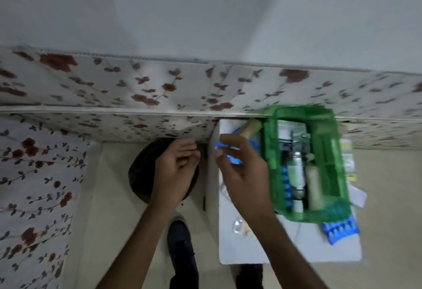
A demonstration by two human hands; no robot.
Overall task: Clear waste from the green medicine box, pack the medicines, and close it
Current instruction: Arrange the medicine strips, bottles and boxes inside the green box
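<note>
The green medicine box (328,133) stands open on a white table (285,250), with bottles and blue blister strips inside. Left of the box, my right hand (242,174) is shut on a blue and white medicine strip (228,154). My left hand (175,170) hovers over a dark round bin (139,174) on the floor, fingers curled; what it holds, if anything, is hidden. A beige bottle (251,127) lies at the table's far edge beside the box. A blue blister strip (340,231) sticks out from under the box's near end.
Clear plastic scraps (238,226) lie on the table near its front. Papers and a strip (348,163) lie right of the box. A flower-patterned mattress (159,87) runs along the far side. My dark shoe (180,238) is on the floor below the bin.
</note>
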